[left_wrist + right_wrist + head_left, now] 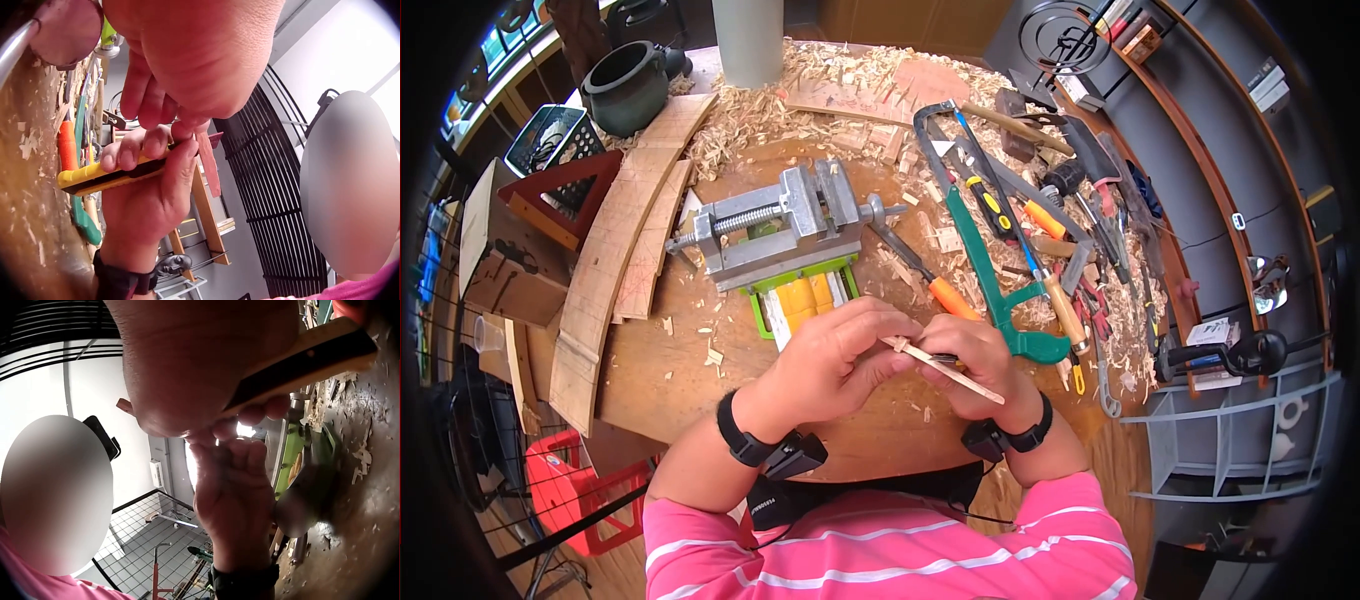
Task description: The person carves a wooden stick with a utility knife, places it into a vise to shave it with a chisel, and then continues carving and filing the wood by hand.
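Close over the table's front, my left hand [830,362] pinches a thin wooden stick [960,374] near one end, and its long part slants across toward the right wrist. My right hand [972,362] grips a yellow and black utility knife [119,175], fingers curled round the handle and thumb [181,169] up by the stick. Both hands meet at the fingertips, so the blade is hidden. In the right wrist view, the knife's handle [300,365] sticks out beyond the right palm. A grey metal vise [785,225] stands just beyond the left hand.
Wood shavings [740,130] cover the back of the table. A green-handled hacksaw [980,260], an orange-handled tool [952,297] and several others lie at the right. Long boards [625,250] lie at the left beside a cardboard box [515,245]. A red stool [585,490] stands below.
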### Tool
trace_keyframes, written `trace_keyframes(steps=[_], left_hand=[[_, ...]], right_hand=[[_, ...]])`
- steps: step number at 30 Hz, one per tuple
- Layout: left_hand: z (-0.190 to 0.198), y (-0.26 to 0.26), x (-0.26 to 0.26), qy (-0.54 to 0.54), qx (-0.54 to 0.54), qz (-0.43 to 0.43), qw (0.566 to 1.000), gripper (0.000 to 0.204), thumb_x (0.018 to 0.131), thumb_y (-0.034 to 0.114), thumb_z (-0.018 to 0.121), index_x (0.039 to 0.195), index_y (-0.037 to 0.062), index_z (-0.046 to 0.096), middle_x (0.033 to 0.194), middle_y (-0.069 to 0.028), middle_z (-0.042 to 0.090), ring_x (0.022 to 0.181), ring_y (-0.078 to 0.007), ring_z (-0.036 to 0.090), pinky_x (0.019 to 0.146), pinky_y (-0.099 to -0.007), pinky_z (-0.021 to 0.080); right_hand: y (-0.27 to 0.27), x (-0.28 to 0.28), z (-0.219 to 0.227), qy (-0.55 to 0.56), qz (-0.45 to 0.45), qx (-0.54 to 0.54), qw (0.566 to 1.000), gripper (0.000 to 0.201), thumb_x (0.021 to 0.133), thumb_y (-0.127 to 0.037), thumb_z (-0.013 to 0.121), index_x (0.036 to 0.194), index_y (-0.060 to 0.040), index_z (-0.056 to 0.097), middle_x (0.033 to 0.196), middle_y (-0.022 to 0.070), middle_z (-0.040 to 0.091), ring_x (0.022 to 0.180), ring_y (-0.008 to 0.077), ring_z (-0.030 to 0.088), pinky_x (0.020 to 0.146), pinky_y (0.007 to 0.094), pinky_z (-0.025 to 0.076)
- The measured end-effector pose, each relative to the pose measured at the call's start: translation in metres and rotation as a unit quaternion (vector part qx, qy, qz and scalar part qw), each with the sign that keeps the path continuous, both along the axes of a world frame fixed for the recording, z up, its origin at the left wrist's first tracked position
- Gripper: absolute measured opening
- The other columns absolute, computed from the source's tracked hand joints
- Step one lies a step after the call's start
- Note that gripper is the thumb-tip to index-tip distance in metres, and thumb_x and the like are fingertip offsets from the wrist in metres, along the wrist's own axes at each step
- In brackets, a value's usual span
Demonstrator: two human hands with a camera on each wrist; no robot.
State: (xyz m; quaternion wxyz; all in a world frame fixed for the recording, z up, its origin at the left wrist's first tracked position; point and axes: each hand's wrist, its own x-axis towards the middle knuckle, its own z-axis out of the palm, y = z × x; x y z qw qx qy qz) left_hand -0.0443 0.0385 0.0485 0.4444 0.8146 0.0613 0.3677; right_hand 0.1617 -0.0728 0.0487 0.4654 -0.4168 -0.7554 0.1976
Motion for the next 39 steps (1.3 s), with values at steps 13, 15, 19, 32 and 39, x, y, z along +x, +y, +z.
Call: trace_keyframes(steps=[13, 15, 19, 32, 39], left_hand=[[0.006, -0.008, -0.003, 0.011, -0.062, 0.021, 0.998, 0.031, 0.088, 0.005, 0.082, 0.116, 0.0006, 0.070, 0.108, -0.0147, 0.069, 0.092, -0.0286, 0.072, 0.073, -0.0337, 0.061], [0.006, -0.008, -0.002, 0.015, -0.051, 0.035, 0.998, 0.031, 0.087, 0.007, 0.084, 0.114, 0.0014, 0.071, 0.104, -0.0137, 0.070, 0.090, -0.0284, 0.072, 0.073, -0.0345, 0.060], [0.002, -0.012, 0.001, 0.013, -0.044, 0.052, 0.998, 0.028, 0.086, 0.008, 0.084, 0.110, 0.0022, 0.072, 0.099, -0.0129, 0.071, 0.087, -0.0288, 0.072, 0.072, -0.0354, 0.060], [-0.005, -0.017, -0.002, 0.044, -0.002, 0.074, 0.996, 0.028, 0.085, 0.012, 0.087, 0.107, 0.0023, 0.073, 0.095, -0.0129, 0.073, 0.081, -0.0263, 0.073, 0.068, -0.0347, 0.057], [-0.006, -0.008, 0.001, 0.027, -0.029, 0.064, 0.997, 0.027, 0.084, 0.015, 0.087, 0.105, 0.0036, 0.073, 0.091, -0.0117, 0.072, 0.083, -0.0307, 0.073, 0.071, -0.0380, 0.057]], right_hand=[[-0.001, -0.006, -0.002, -0.008, -0.025, 0.024, 0.999, 0.028, 0.086, 0.003, 0.077, 0.112, 0.0002, 0.065, 0.095, 0.0157, 0.071, 0.081, 0.0345, 0.071, 0.068, 0.0409, 0.056], [-0.001, -0.007, -0.003, -0.003, -0.027, 0.028, 0.999, 0.030, 0.085, 0.003, 0.077, 0.112, -0.0002, 0.065, 0.095, 0.0154, 0.071, 0.081, 0.0343, 0.071, 0.068, 0.0409, 0.056], [0.000, -0.008, -0.004, -0.028, -0.039, 0.052, 0.997, 0.034, 0.083, 0.004, 0.077, 0.114, -0.0010, 0.065, 0.093, 0.0143, 0.071, 0.078, 0.0338, 0.071, 0.066, 0.0405, 0.056], [0.000, -0.015, -0.002, -0.097, -0.066, 0.050, 0.992, 0.027, 0.084, 0.001, 0.079, 0.107, -0.0022, 0.064, 0.085, 0.0128, 0.066, 0.069, 0.0316, 0.068, 0.058, 0.0404, 0.053], [0.004, -0.018, -0.009, -0.070, -0.096, 0.042, 0.992, 0.021, 0.087, -0.001, 0.079, 0.102, -0.0030, 0.064, 0.085, 0.0121, 0.067, 0.069, 0.0323, 0.069, 0.059, 0.0392, 0.053]])
